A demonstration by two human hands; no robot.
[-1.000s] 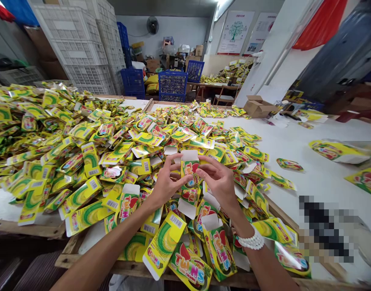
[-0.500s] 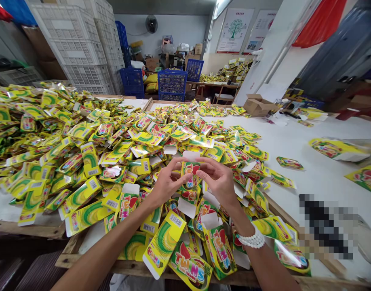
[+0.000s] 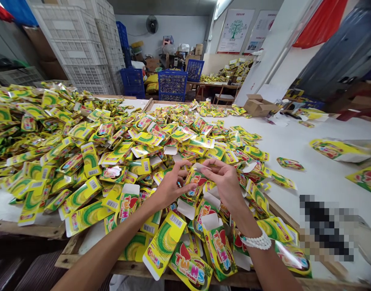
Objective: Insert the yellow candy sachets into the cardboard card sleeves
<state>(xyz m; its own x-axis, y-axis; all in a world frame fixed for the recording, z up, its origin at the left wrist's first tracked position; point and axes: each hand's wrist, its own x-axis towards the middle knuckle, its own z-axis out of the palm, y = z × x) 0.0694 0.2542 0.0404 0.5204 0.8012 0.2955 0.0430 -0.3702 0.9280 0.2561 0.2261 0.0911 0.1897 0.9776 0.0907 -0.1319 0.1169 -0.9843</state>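
A small yellow-and-green Twins box (image 3: 196, 176) stands tilted above the pile, its white end flap at the top. My left hand (image 3: 171, 185) holds it from the left, thumb stretched along its printed face and the other fingers curled at its far edge. At the upper right, my right hand (image 3: 224, 180) pinches the flap between thumb and fingers; a white beaded bracelet (image 3: 257, 241) circles that wrist. Directly below lie more Twins boxes, among them one with an open white flap (image 3: 220, 244) and one lying barcode side up (image 3: 165, 244).
A large heap of similar boxes (image 3: 67, 149) covers the white table, with a wooden edging strip (image 3: 306, 238) on the right. Farther back are an open cardboard carton (image 3: 258, 106), blue crates (image 3: 172, 83) and stacked white crates (image 3: 79, 48). A pixelated patch hides something at right.
My right hand has shifted from the box's face to its top flap, which now bends over. The box leans more, and my left thumb has slid lower.
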